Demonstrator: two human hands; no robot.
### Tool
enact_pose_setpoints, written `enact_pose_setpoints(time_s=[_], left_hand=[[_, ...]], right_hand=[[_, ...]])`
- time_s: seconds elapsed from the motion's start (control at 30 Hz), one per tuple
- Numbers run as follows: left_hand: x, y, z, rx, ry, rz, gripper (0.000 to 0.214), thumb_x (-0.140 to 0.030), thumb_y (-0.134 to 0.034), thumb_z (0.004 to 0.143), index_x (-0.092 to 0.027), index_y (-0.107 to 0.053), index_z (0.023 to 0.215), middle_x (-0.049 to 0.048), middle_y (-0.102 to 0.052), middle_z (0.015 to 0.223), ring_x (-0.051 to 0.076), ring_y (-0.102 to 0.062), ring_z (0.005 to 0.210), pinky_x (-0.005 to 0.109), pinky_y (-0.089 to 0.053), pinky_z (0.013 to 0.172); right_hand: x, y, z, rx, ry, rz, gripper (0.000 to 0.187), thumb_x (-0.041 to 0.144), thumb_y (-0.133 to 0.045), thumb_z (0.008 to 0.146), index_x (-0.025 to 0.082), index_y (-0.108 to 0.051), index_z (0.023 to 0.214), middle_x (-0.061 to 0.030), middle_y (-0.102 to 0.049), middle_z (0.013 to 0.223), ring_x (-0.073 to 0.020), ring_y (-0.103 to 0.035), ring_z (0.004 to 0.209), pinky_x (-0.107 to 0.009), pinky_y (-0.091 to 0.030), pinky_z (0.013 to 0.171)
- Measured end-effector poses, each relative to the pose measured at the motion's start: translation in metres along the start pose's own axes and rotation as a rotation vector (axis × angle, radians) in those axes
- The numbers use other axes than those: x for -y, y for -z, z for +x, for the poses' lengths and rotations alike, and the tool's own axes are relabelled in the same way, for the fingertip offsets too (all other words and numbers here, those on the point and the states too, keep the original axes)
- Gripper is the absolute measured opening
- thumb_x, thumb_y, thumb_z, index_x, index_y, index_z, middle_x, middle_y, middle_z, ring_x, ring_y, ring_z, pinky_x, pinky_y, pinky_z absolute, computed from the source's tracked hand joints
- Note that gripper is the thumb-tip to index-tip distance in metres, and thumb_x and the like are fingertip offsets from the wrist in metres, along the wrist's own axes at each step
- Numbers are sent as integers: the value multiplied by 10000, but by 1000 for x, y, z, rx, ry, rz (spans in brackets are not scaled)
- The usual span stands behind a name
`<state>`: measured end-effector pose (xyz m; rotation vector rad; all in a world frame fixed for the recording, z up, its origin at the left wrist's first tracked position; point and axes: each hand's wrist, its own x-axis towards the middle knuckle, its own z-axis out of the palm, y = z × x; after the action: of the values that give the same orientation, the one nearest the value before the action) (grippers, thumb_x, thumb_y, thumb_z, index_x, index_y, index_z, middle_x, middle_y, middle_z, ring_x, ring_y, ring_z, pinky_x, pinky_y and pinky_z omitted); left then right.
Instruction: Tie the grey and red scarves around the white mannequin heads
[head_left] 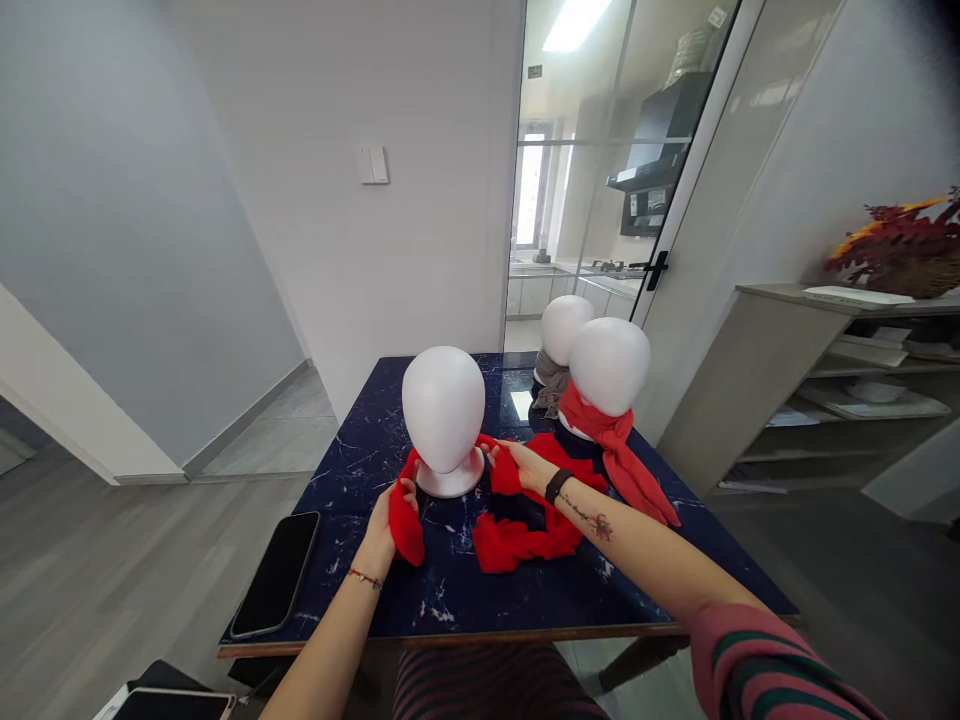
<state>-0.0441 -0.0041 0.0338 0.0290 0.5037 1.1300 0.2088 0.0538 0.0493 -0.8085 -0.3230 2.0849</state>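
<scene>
A bare white mannequin head (443,412) stands on a dark blue marble table (450,590). A red scarf (517,535) runs behind its base and hangs out on both sides. My left hand (391,508) is closed on the scarf's left end, beside the base. My right hand (517,462) grips the scarf's right part, just right of the base. The rest of the scarf lies bunched on the table below my right wrist.
A second white head (609,365) wears a red scarf at the right; a third head (564,328) with a grey scarf stands behind it. A black phone (276,572) lies at the table's left edge. Shelves (862,390) stand at right, a glass door behind.
</scene>
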Motion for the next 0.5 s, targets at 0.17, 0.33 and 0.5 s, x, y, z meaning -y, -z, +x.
enact_pose_setpoints(time_s=[0.17, 0.33, 0.5], left_hand=[[31, -9, 1, -117, 84, 48, 194, -158, -426, 881, -108, -594, 966, 20, -638, 581, 104, -608, 434, 168, -520, 445], [44, -11, 8, -139, 107, 84, 224, -162, -409, 889, -85, -586, 1001, 61, -675, 615, 140, -626, 428, 199, -526, 417], [49, -7, 6, -102, 130, 110, 257, -160, -403, 896, -109, -595, 1058, 43, -677, 607, 125, -577, 349, 197, -490, 353]], right_hand=[[-34, -11, -4, -52, -29, -6, 247, 201, -328, 963, 101, -545, 903, -47, -667, 688, -102, -654, 565, -217, -548, 620], [-48, -15, -20, 23, -83, -155, 254, 273, -392, 945, 101, -579, 934, -69, -686, 800, -137, -675, 733, -281, -526, 737], [-51, -11, -56, 82, 163, -566, 199, 267, -659, 784, 91, -643, 877, -59, -700, 836, -133, -647, 766, -277, -469, 833]])
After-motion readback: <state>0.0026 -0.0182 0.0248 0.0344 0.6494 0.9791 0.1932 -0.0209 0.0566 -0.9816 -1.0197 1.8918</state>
